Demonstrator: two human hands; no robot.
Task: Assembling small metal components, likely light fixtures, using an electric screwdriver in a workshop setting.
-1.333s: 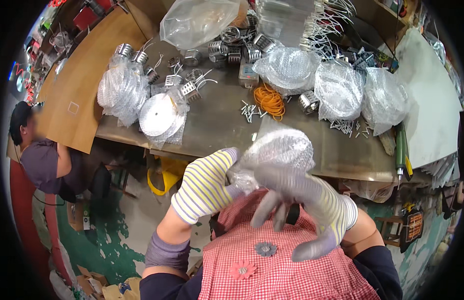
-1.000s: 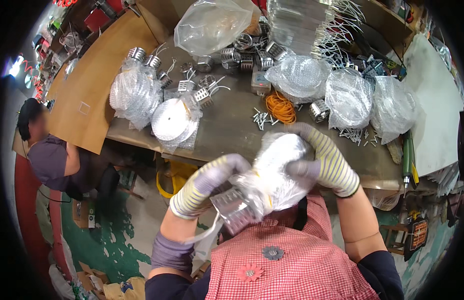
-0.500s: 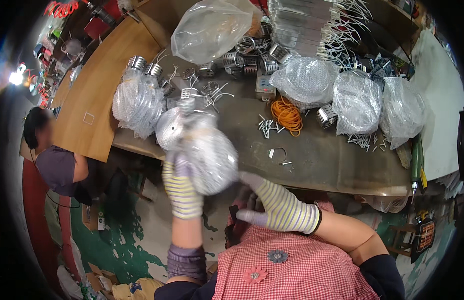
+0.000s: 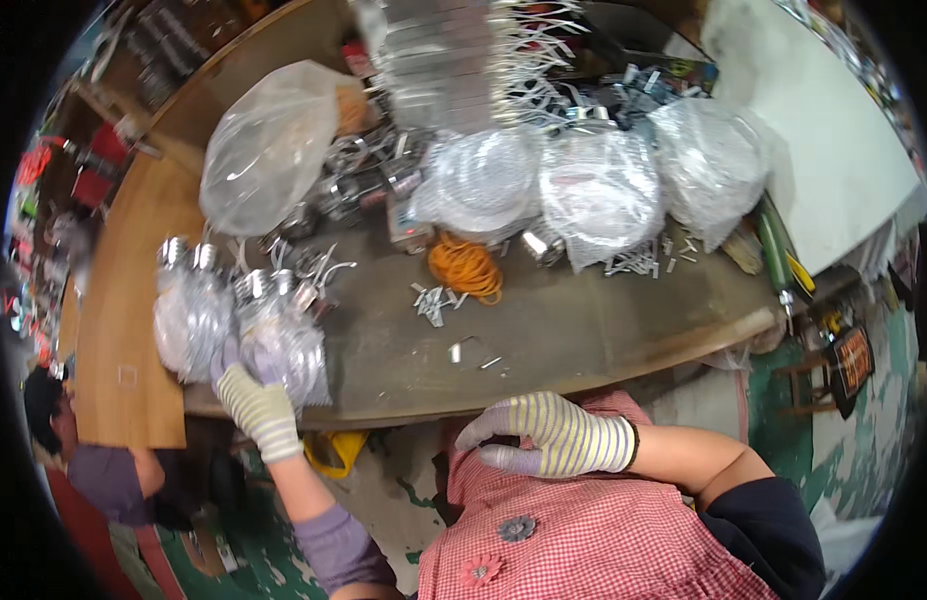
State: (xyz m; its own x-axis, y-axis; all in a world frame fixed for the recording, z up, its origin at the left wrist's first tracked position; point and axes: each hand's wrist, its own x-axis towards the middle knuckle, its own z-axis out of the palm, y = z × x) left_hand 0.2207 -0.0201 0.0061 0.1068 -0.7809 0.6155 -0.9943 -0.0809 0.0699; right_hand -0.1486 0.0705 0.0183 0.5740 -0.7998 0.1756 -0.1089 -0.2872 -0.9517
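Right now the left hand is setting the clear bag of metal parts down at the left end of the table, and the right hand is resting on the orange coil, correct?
Not quite. The right hand is against the checked apron, off the table, well short of the orange coil. The head view shows it. The left hand is on the clear bag of metal parts at the table's left end.

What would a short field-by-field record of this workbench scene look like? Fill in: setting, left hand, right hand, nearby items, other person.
setting: cluttered brown bench seen from above
left hand: gloved left hand on a clear bag of metal parts at the bench's left end
right hand: gloved right hand empty, resting against the checked apron, off the bench
nearby items: second bag beside the first; orange coil; three filled bags at the back; loose clips
other person: one person at lower left, below the bench
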